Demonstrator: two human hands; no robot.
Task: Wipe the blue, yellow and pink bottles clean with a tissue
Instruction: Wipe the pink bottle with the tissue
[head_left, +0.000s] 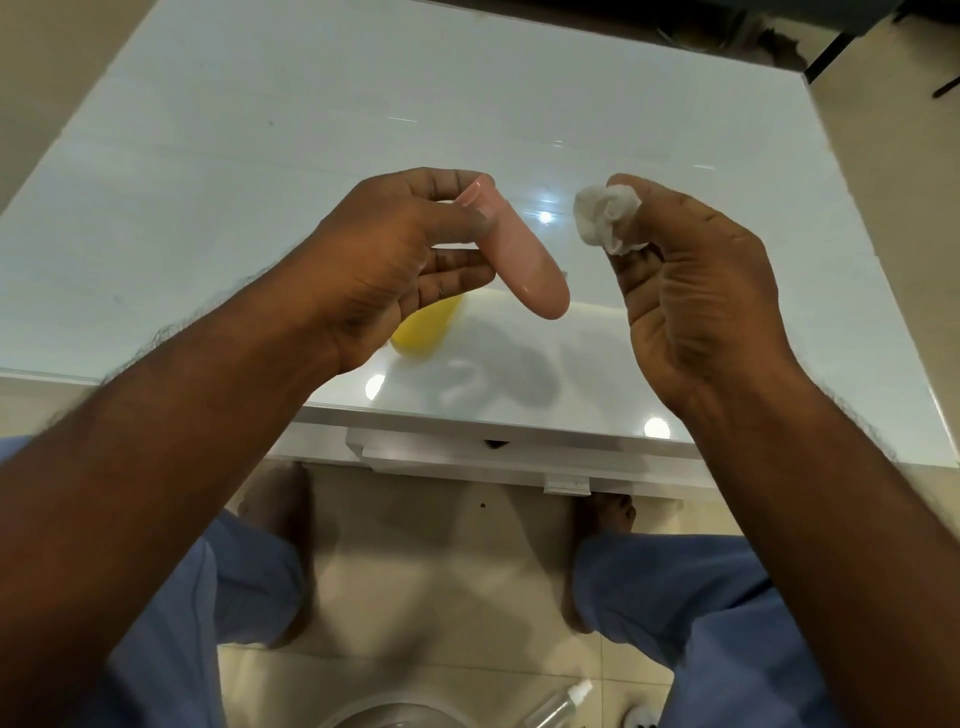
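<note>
My left hand (395, 260) holds a small pink bottle (524, 265) above the white table (260, 182), thumb and fingers pinching its upper end while its rounded bottom points down and right. A crumpled white tissue (605, 218) is pinched in the fingertips of my right hand (691, 291), a short gap to the right of the bottle and not touching it. A yellow bottle (423, 332) lies on the table beneath my left hand, partly hidden by it. No blue bottle is in view.
The table's near edge (493, 431) runs across the middle, with a white drawer front under it. On the tiled floor below, a clear spray bottle (558, 704) and the rim of a clear bowl (395, 714) lie between my knees.
</note>
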